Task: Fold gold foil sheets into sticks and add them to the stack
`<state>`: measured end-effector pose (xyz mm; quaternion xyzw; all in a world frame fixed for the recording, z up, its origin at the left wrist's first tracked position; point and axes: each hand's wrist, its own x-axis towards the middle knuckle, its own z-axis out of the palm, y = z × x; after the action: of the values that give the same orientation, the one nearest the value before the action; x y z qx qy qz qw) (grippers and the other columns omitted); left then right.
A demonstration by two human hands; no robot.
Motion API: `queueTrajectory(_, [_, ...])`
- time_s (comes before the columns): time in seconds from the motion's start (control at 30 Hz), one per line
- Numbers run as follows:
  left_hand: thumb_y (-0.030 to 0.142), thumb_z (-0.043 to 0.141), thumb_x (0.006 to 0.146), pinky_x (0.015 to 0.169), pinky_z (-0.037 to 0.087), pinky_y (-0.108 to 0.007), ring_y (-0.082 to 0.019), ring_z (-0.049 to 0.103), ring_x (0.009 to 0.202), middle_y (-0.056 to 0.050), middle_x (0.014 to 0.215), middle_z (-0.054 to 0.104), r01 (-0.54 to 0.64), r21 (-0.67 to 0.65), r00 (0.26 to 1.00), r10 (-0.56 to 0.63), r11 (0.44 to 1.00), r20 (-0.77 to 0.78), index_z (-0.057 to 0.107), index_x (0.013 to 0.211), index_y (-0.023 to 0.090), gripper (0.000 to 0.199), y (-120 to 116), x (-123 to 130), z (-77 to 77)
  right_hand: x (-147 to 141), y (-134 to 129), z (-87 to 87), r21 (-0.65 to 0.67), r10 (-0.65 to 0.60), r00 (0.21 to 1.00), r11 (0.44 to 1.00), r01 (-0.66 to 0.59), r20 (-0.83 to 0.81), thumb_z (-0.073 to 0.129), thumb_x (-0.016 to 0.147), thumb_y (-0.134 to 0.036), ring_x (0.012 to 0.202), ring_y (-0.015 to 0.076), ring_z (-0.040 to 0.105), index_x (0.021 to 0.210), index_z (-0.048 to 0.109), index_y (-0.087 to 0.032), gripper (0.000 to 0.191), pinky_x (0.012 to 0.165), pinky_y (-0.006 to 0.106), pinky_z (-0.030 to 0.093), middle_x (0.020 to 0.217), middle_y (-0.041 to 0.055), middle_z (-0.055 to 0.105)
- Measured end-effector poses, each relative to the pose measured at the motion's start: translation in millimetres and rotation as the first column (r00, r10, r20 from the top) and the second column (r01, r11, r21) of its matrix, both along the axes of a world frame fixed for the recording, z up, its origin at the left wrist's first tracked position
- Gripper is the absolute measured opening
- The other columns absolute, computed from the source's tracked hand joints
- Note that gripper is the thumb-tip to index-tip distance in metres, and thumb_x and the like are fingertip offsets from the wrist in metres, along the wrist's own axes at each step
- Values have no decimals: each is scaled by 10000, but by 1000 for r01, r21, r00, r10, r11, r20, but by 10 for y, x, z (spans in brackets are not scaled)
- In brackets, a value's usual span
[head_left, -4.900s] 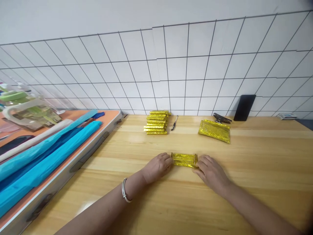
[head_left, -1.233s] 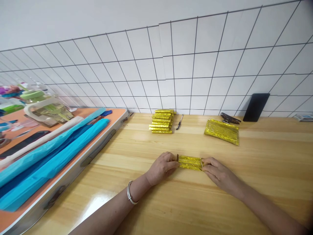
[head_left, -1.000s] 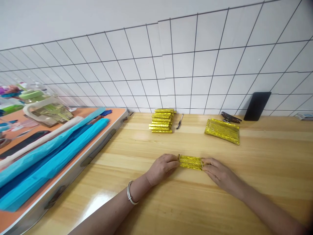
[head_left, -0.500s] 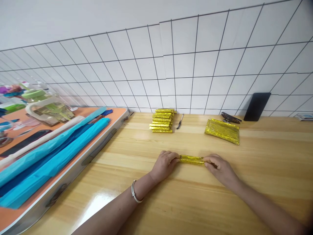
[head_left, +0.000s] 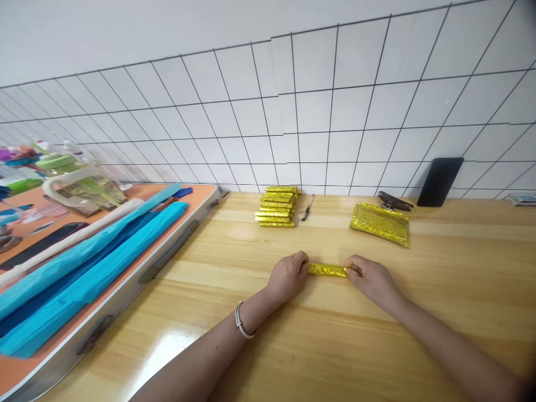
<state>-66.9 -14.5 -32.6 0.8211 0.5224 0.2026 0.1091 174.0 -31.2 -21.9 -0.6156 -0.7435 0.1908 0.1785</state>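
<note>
A narrow gold foil strip [head_left: 328, 270] stretches between my two hands, low over the wooden table [head_left: 234, 268]. My left hand [head_left: 288, 276] pinches its left end, fingers closed. At the right end, my right hand [head_left: 371, 277] grips the strip between thumb and fingers. The ends of the strip are hidden by the fingers. Beyond my left hand lies a stack of several gold foil strips [head_left: 276, 206]. A flat gold foil stack [head_left: 380, 224] rests beyond my right hand.
A pen [head_left: 308, 207] lies right of the strips. Behind the flat foil are a black hair clip [head_left: 395, 201] and a dark phone [head_left: 440, 182] leaning on the wall. An orange board [head_left: 205, 195] at left bears blue rolls [head_left: 125, 254], scissors and containers.
The foil strip between my hands looks narrower and smoother than before. My left hand has turned, its fingers curling more around the end. My right hand has shifted slightly up.
</note>
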Motion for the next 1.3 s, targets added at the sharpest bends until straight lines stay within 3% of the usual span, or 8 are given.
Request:
queueTrajectory(0.3, [219, 425, 884, 616, 407, -265, -183, 598, 710, -29, 799, 616, -52, 9, 992, 53, 999, -116, 488, 863, 201, 68, 33, 47, -21, -42, 166, 85, -60, 29, 992, 998, -21, 124, 495, 791, -195, 648, 137, 570, 785, 592, -228, 102, 517, 221, 279, 725, -8, 654])
queueTrajectory(0.63, [274, 500, 863, 667, 427, -277, -174, 567, 765, -38, 854, 553, -70, -22, 992, 68, 997, -103, 505, 853, 193, 82, 22, 20, 19, -59, 57, -23, 33, -8, 976, 999, 1, 216, 471, 842, -228, 790, 171, 585, 880, 563, -210, 101, 587, 245, 335, 898, 43, 628])
queueTrajectory(0.83, [179, 522, 835, 707, 426, -311, -183, 519, 776, -42, 845, 528, 0, 64, 995, 6, 998, -96, 453, 804, 180, 76, 19, 11, -106, -45, -57, -83, 138, 16, 966, 989, -53, 259, 443, 872, -244, 800, 171, 587, 970, 565, -220, 158, 635, 258, 392, 937, 46, 602])
queueTrajectory(1.0, [129, 423, 870, 705, 425, -324, -183, 485, 753, -34, 805, 515, 115, 127, 989, -102, 985, -109, 433, 807, 184, 84, -28, -13, -132, 0, -156, -125, 224, 80, 986, 968, -112, 148, 468, 869, -300, 856, 198, 573, 1037, 563, -219, 210, 758, 306, 439, 951, 65, 587])
queueTrajectory(1.13, [140, 334, 903, 718, 440, -318, -171, 482, 776, -48, 853, 516, 253, 137, 967, -255, 958, -5, 443, 884, 183, 118, -78, -45, -55, 62, -159, -157, 253, 39, 998, 967, -26, -46, 524, 829, -324, 943, 226, 548, 1104, 524, -210, 298, 819, 356, 447, 1039, 81, 574])
queueTrajectory(1.23, [135, 306, 912, 714, 447, -310, -166, 484, 791, -57, 868, 515, 309, 175, 943, -325, 935, 69, 431, 921, 181, 133, -92, -69, -23, 95, -148, -179, 145, 16, 964, 989, 23, -264, 541, 815, -360, 831, 200, 567, 1127, 519, -210, 348, 741, 331, 473, 952, 58, 598])
queueTrajectory(1.3, [117, 311, 908, 714, 447, -304, -162, 483, 798, -59, 868, 512, 317, 220, 930, -347, 922, 116, 418, 923, 181, 126, -85, -80, -25, 101, -153, -181, 27, 4, 902, 1000, 9, -432, 535, 818, -382, 738, 168, 560, 1114, 526, -208, 343, 667, 288, 475, 858, 27, 596])
